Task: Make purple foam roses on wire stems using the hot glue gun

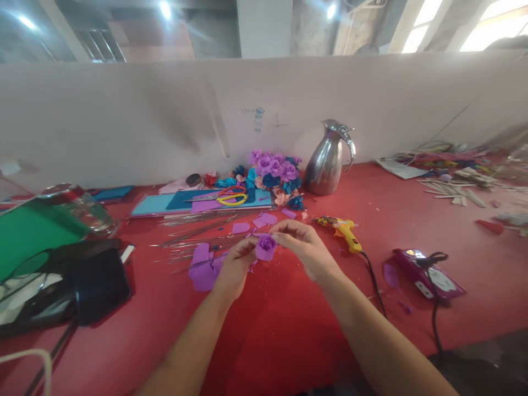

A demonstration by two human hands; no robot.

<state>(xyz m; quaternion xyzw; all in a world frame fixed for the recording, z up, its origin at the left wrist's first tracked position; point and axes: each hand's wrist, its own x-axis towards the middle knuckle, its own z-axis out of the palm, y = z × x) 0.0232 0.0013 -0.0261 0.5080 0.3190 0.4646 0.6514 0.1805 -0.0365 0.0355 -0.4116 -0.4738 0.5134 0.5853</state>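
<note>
A small purple foam rose (266, 246) is held above the red table (280, 330) between both hands. My left hand (236, 267) is closed around it from below and the left. My right hand (304, 245) pinches its right side with thumb and fingers. Loose purple foam pieces (203, 267) lie just left of my left hand, beside a spread of thin metal wires (198, 231). A yellow glue gun (344, 231) lies on the table just right of my right hand, its black cord running toward me.
A heap of finished purple, blue and pink flowers (274, 176) sits at the back by a steel jug (329, 159). Yellow-handled scissors (231, 197) lie on blue sheets (181, 202). A purple power strip (427, 272) is at right, a black bag (78, 286) at left, wooden sticks (451, 190) far right.
</note>
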